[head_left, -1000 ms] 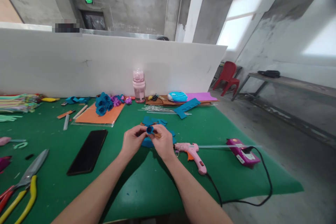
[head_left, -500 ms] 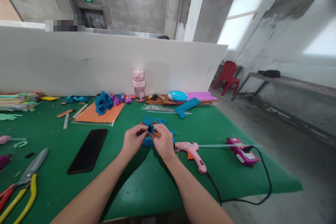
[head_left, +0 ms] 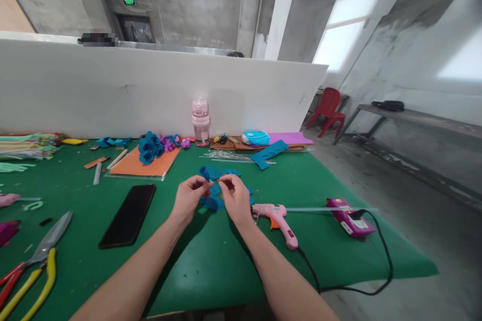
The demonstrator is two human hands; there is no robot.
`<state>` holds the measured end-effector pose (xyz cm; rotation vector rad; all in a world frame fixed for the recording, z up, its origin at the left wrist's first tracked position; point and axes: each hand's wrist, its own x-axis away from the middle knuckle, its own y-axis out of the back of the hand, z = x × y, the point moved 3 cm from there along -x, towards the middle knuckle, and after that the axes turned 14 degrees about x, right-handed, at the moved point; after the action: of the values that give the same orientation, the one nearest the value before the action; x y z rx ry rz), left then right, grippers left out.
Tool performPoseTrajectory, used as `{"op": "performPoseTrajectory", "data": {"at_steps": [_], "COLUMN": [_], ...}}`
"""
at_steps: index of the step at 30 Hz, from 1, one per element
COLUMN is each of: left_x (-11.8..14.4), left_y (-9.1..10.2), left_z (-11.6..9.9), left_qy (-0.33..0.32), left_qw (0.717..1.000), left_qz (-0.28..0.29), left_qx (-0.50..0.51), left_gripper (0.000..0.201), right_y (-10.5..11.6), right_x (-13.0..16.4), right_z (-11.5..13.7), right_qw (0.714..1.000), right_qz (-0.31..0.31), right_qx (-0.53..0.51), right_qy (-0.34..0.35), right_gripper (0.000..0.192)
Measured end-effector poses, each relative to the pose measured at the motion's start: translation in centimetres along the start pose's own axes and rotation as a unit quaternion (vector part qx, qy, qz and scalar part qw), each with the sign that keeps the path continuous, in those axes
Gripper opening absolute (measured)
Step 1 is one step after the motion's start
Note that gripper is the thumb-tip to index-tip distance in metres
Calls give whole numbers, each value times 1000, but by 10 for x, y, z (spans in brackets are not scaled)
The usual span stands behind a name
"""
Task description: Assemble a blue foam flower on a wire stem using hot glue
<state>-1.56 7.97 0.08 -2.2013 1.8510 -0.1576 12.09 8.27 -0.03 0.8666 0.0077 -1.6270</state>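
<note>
My left hand [head_left: 190, 199] is closed, thumb and fingertips pinching the lower end of a small rolled blue felt piece [head_left: 204, 172] that tilts up and left. A short gap to its right, my right hand [head_left: 234, 195] is curled with thumb and forefinger close together; whether something small sits between them I cannot make out. Cut blue felt pieces [head_left: 214, 203] lie on the green table under and around both hands, with a bit of brown among them. Just right of my right hand rests a pink glue gun [head_left: 276, 214] with a clear glue stick in its back.
On the left are a black phone [head_left: 128, 215] and yellow-and-red-handled shears [head_left: 45, 256]. Blue felt flowers [head_left: 150, 148] lie on an orange sheet [head_left: 141, 168]. A pink bottle [head_left: 201, 123] stands by the white partition [head_left: 158, 90]. A purple power box [head_left: 350, 218] trails a black cable.
My hands have drawn slightly apart. The rolled blue piece, earlier between both hands, now stays in my left hand, its open end turned up and left.
</note>
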Motion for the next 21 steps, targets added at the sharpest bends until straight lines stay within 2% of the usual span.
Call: {"op": "performPoseTrajectory", "data": {"at_steps": [7, 13, 16, 19, 21], "left_x": [1, 0, -2, -2, -1], "left_y": [-1, -1, 0, 0, -1], "left_z": [4, 8, 8, 9, 10], "left_qy": [-2, 0, -3, 6, 26], "left_qw": [998, 994, 993, 993, 992], "left_qz": [28, 44, 45, 50, 59], "left_qx": [56, 97, 106, 107, 112], "left_gripper": [20, 22, 22, 22, 23], "right_y": [-8, -10, -7, -2, -3], "right_x": [1, 3, 2, -1, -3], "right_z": [0, 4, 6, 4, -1], "right_qw": [995, 993, 997, 999, 994], "right_qz": [35, 44, 30, 2, 23], "right_qx": [72, 84, 49, -37, -103], "right_qy": [66, 75, 57, 3, -40], "right_gripper": [14, 11, 14, 19, 21]}}
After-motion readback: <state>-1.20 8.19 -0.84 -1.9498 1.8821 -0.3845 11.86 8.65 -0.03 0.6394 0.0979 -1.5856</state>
